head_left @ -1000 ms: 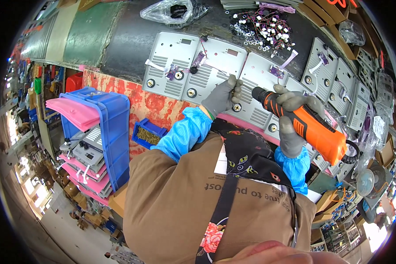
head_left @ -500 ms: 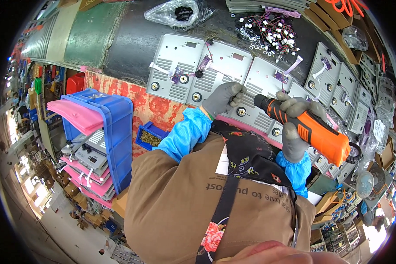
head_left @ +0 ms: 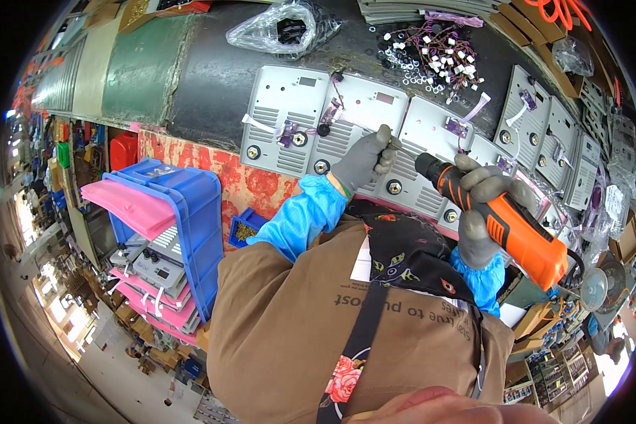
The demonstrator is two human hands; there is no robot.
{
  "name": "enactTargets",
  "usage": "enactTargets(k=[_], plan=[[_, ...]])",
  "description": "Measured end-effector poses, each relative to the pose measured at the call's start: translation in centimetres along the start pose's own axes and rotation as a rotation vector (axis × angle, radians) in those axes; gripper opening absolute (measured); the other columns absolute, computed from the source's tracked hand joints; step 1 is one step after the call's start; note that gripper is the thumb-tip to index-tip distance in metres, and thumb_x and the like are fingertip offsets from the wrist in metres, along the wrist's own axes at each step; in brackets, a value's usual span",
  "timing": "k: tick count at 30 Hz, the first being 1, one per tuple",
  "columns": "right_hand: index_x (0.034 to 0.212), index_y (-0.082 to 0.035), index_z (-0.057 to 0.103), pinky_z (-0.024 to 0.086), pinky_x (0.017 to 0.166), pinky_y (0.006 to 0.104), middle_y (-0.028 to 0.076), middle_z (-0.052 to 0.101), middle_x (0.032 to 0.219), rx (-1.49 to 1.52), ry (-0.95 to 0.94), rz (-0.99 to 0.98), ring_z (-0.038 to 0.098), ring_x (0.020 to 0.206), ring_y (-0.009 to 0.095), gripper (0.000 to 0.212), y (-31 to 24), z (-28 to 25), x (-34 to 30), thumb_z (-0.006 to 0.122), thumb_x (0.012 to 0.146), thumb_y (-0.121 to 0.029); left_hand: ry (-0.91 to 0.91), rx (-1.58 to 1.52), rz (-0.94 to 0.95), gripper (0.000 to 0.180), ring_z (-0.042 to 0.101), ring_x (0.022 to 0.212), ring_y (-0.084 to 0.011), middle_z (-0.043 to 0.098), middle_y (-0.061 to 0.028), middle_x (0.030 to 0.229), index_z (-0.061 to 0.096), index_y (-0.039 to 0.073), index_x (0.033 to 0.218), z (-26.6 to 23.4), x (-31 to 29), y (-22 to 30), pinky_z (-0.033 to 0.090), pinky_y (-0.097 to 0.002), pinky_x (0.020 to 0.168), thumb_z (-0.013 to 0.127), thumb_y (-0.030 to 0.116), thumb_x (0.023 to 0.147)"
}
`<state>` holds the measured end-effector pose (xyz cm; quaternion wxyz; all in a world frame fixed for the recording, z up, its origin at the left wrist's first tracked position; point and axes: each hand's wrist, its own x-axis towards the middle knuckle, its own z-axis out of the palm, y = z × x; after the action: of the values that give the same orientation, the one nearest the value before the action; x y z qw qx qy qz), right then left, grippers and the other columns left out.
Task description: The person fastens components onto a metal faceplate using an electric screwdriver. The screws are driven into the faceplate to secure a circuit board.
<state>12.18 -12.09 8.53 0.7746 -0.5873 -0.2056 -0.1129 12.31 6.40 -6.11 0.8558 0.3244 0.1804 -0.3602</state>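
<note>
My left hand (head_left: 360, 164), in a grey glove and blue sleeve cover, is closed with its fingertips pinched at the end of a thin driver bit; anything small between them is too small to make out. In my right hand (head_left: 493, 186), also gloved, is an orange and black electric screwdriver (head_left: 533, 249), its nose pointing left toward the left fingers. Beneath both hands lies a row of grey vented metal panels (head_left: 284, 95), with brass-coloured round fittings (head_left: 394, 186). Small purple circuit boards (head_left: 456, 127) with white ribbon cables sit on several of them.
A blue crate (head_left: 199, 212) on the left holds pink foam sheets (head_left: 133, 210) and stacked panels. Beside it, a small blue bin (head_left: 251, 218) contains brass-coloured screws. Wires with white connectors (head_left: 452, 60) are heaped at the back, near a plastic-wrapped bundle (head_left: 286, 32). More panels (head_left: 521, 116) lie right.
The view has shifted slightly, so the bench sits lower in the picture. My left fingers have straightened somewhat toward the bit, which now shows between the fingertips and the screwdriver's nose.
</note>
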Motion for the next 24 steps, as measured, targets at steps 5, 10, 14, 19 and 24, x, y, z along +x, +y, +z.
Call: enactTargets(k=[5,10,14,19,24], plan=[[0.134,-0.018,0.038,0.047,0.090,0.0542,0.005,0.056,0.081,-0.008,0.010,0.008,0.060,0.081,0.026,0.069,0.2,0.0,0.2,0.075,0.076,-0.013,0.028,-0.032,0.015,0.053,0.032,0.047,-0.0057,0.039,0.0035,0.059,0.052,0.010,0.078,0.5,0.2,0.1,0.023,-0.0210,0.041,0.053,0.062,0.082],[0.132,-0.017,0.039,0.047,0.090,0.0536,0.006,0.056,0.080,-0.007,-0.052,-0.018,0.060,0.081,0.026,0.066,0.4,-0.4,0.4,0.074,0.077,-0.013,-0.061,-0.035,0.062,0.053,0.038,0.052,-0.0069,0.049,-0.0004,0.068,0.056,0.003,0.090,-0.2,0.3,0.0,0.030,-0.0213,0.044,0.058,0.055,0.083],[0.130,-0.015,0.039,0.047,0.090,0.0535,0.007,0.056,0.078,0.018,-0.117,-0.051,0.059,0.080,0.026,0.062,0.5,-0.4,0.5,0.072,0.078,-0.010,-0.118,-0.044,0.003,0.054,0.037,0.047,-0.0060,0.046,0.0017,0.061,0.056,0.006,0.087,-0.5,0.5,-0.1,0.027,-0.0207,0.041,0.055,0.060,0.082],[0.129,-0.014,0.038,0.046,0.089,0.0537,0.009,0.056,0.077,-0.020,-0.150,-0.058,0.059,0.078,0.027,0.062,0.2,-0.3,0.6,0.068,0.076,-0.002,-0.046,0.107,0.086,0.044,0.044,0.057,-0.0077,0.050,0.0002,0.069,0.057,0.004,0.090,0.4,0.0,-0.1,0.035,-0.0216,0.047,0.059,0.048,0.086],[0.133,-0.017,0.037,0.047,0.090,0.0541,0.004,0.053,0.077,-0.098,-0.100,-0.038,0.058,0.078,0.024,0.067,-0.2,0.0,0.5,0.075,0.077,-0.016,-0.013,-0.068,0.133,0.048,0.040,0.054,-0.0066,0.046,0.0020,0.068,0.054,0.005,0.094,0.6,0.4,-1.3,0.031,-0.0192,0.045,0.057,0.052,0.085]])
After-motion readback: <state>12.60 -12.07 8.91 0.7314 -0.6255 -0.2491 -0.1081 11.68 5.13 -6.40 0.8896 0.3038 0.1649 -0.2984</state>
